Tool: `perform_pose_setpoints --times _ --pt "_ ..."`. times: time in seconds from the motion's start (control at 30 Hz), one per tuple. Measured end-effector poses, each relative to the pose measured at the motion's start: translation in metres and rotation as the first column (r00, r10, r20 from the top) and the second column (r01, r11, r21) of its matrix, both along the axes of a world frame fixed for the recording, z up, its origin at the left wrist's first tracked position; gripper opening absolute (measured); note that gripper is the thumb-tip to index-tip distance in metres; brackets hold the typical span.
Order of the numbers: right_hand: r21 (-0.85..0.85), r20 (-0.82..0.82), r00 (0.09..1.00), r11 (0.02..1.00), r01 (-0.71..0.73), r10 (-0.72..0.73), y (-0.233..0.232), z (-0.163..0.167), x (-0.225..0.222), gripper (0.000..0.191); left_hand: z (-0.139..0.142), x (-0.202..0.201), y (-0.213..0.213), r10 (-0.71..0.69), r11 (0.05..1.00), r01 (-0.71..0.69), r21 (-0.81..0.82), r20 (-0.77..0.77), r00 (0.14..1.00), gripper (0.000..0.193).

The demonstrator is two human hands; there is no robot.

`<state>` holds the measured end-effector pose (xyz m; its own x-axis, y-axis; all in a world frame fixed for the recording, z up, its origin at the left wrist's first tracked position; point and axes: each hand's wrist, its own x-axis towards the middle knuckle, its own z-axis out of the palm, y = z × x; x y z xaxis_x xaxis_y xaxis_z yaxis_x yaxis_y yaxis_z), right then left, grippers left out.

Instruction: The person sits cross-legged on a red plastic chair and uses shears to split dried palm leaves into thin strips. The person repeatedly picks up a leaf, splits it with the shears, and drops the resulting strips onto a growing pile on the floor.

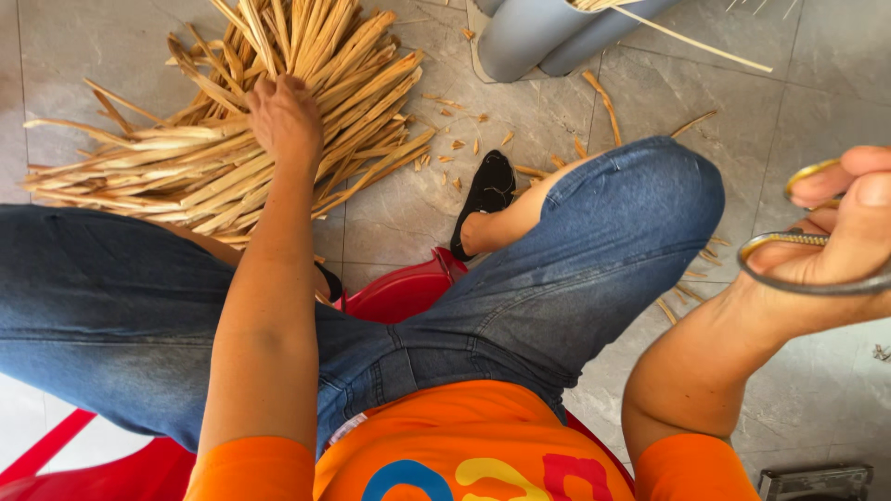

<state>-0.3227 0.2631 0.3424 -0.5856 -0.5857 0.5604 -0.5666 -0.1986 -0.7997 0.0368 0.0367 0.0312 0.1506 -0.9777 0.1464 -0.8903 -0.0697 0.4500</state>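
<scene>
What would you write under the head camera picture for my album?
Seated on a red stool, a person's left hand reaches into a pile of dry straw strips while the right hand holds scissors.

Tan straw strips (232, 139); blue jeans (575, 269); orange shirt (464, 436); red stool (399, 292); grey tiles (817, 83).

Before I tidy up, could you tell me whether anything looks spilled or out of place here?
Yes: small cut bits and stray strips lie scattered on the floor tiles, apart from the pile.
</scene>
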Motion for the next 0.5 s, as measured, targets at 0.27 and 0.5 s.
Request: perform_pose_setpoints --times 0.27,0.5 --pt "-0.017 0.196 0.831 0.849 -0.528 0.521 -0.097 -0.032 0.107 0.027 0.004 0.013 -0.009 0.068 0.994 -0.073 0.08 0.065 0.996 0.02" --pt "0.106 0.408 0.747 0.785 -0.61 0.525 -0.126 -0.071 0.105 0.034 0.051 -0.018 -0.004 -0.165 0.986 0.109 -0.127 -0.647 0.744 0.01"
